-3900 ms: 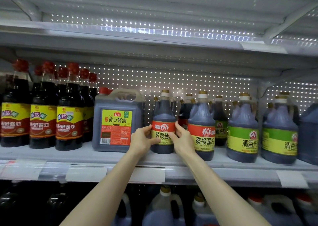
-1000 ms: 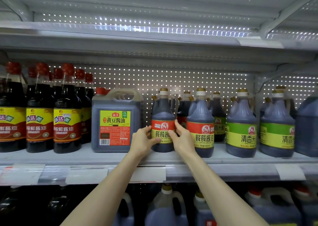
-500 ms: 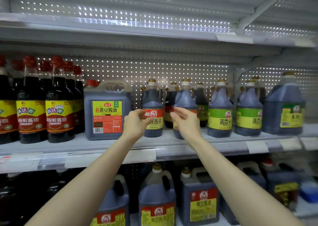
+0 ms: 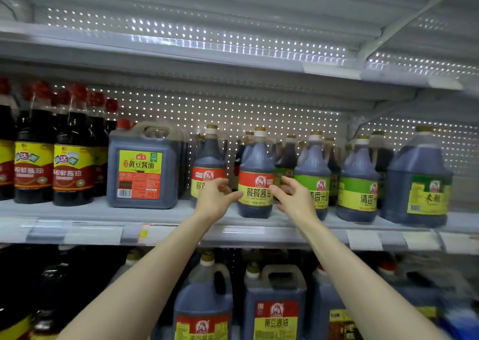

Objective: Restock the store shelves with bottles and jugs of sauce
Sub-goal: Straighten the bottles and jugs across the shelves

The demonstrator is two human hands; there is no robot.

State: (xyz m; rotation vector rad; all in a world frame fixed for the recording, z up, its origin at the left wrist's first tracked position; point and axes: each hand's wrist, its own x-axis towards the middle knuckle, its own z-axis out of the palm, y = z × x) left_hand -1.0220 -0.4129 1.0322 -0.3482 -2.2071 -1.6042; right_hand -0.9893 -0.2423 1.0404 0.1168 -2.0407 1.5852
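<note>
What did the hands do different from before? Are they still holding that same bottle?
No. Both hands let go of the left red-label bottle and moved to the right. Now the left hand and right hand are on either side of the next red-label bottle, fingers loosely curled; no grip is clear yet. Both bottles, the square jug and everything else on the shelf stayed put.

Dim, backlit pegboard glare, blurred edges
</note>
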